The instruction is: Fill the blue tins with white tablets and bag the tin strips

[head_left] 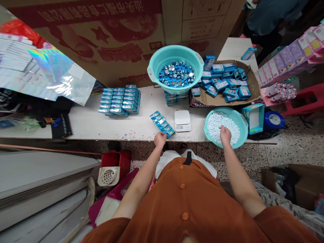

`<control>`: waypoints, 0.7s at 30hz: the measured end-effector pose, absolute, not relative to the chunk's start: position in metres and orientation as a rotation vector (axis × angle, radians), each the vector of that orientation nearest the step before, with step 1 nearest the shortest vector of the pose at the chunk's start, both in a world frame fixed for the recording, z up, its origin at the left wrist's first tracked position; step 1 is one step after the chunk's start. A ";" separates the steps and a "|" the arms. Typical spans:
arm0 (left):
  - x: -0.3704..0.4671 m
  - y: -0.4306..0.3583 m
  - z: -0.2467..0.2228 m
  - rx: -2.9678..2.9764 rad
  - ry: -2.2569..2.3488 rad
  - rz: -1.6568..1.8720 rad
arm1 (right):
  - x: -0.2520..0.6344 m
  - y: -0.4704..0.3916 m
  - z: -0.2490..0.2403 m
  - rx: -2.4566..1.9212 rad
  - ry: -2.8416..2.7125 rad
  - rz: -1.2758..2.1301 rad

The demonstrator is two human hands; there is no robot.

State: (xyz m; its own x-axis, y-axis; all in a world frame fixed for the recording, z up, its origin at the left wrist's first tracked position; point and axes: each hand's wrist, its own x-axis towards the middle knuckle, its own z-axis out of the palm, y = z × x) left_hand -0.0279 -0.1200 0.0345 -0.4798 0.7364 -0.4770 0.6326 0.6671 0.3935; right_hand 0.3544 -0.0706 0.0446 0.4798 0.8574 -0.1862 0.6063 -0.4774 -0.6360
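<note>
My left hand point(160, 139) is at the table's front edge, fingers pinched at the near end of a slanting row of small blue boxes point(162, 124). Round blue caps or tins seem to lie in that row. Right of it stands a white digital scale point(182, 120). My right hand point(225, 135) reaches into a turquoise basin point(243, 135) of small white tablets point(216, 123). Its fingers are closed, with the tips down at the tablets. Behind the scale, a larger turquoise basin point(174, 51) holds many blue and silver round caps or tins.
Stacked blue boxes point(118, 101) stand at left on the white table point(83, 121). A cardboard tray point(210, 101) of loose blue boxes lies at back right. An open blue carton point(256, 118) and a tape roll point(274, 119) sit far right. A large carton point(113, 40) walls the back.
</note>
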 end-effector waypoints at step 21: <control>-0.026 -0.113 0.026 0.697 2.230 0.178 | 0.333 -0.096 -0.006 -2.118 -1.177 0.998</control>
State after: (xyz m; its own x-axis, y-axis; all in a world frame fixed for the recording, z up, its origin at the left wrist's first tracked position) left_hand -0.0263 -0.1127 0.0264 -0.5480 0.5350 -0.6430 0.4259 0.8401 0.3359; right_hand 0.3326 -0.0961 -0.0056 0.3527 0.8673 -0.3513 0.4883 -0.4909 -0.7215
